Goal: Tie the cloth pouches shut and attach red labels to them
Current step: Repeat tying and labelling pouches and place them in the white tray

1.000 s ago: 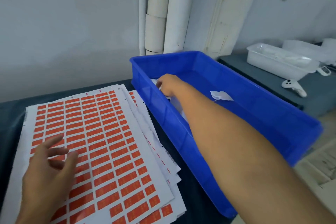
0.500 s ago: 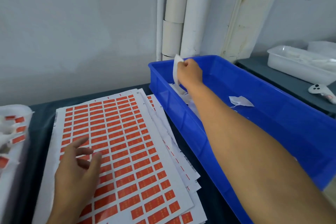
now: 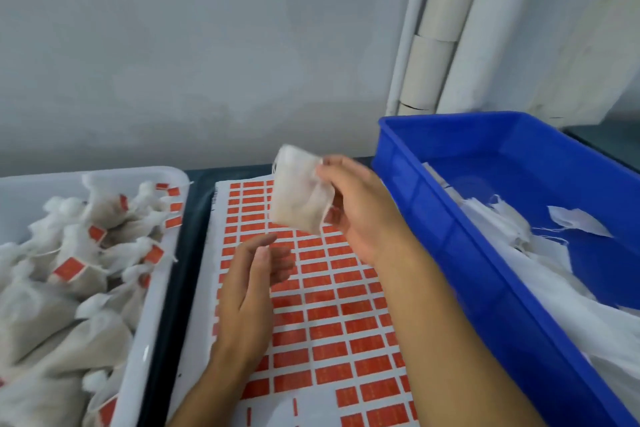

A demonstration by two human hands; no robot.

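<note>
Above the label sheet [image 3: 322,305], right hand [image 3: 360,215] fingers pinch an upright pouch [image 3: 298,194]; left hand [image 3: 252,284] relaxed, empty.

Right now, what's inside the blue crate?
The blue crate holds a heap of flat white pouches and one loose pouch lying apart on its bare floor. What is under the heap is hidden.

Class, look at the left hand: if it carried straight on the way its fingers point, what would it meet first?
Probably the cloth pouch held up by the right hand. The left hand points up and forward, just below it; depth is uncertain from one view.
</note>
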